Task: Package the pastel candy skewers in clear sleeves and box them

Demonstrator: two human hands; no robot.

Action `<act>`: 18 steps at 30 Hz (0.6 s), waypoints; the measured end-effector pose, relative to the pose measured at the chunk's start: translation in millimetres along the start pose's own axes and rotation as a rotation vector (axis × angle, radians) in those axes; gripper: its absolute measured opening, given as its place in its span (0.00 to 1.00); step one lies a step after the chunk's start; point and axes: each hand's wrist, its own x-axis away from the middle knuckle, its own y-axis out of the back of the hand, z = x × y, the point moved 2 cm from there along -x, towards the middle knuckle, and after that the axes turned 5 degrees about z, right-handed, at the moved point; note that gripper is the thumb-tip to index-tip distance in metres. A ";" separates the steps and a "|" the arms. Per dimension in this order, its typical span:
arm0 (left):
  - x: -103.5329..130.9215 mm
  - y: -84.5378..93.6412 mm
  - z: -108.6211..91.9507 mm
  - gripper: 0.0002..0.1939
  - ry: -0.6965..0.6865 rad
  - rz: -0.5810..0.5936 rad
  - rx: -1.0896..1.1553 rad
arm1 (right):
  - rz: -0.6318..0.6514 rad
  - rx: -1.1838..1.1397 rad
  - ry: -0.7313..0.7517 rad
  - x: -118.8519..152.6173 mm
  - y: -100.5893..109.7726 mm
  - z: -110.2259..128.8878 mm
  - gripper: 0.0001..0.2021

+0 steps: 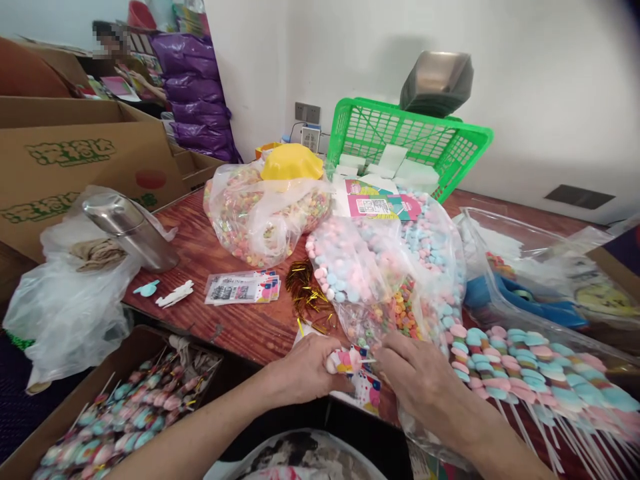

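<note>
Near the table's front edge, my left hand is closed around a small candy skewer in a printed clear bag. The skewer's white stick points right, toward my right hand, whose fingers are pinched together at the stick's end. Just behind my hands lie gold twist ties and a large clear bag of pink and blue candies with colourful rings. Flat printed bags lie on the table to the left. Many candy skewers with white sticks are piled on the right.
A cardboard box of wrapped skewers stands lower left. Farther back are a steel flask, a bag of coloured rings and a green basket. A clear tray holds a blue tool. A person sits far left.
</note>
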 end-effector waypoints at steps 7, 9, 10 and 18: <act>-0.1 -2.6 -8.0 0.12 -0.033 -0.050 -0.037 | 0.076 0.077 0.093 -8.3 4.2 6.2 0.12; 1.6 -3.8 -6.4 0.12 -0.027 -0.057 -0.092 | 0.098 0.089 0.092 -10.3 4.7 7.1 0.12; 2.6 -4.6 -4.8 0.12 -0.027 -0.061 -0.127 | 0.113 0.094 0.090 -10.6 4.8 7.0 0.12; 8.9 -13.0 8.7 0.06 -0.054 -0.162 -0.545 | 0.171 0.138 0.046 -4.9 12.8 3.4 0.12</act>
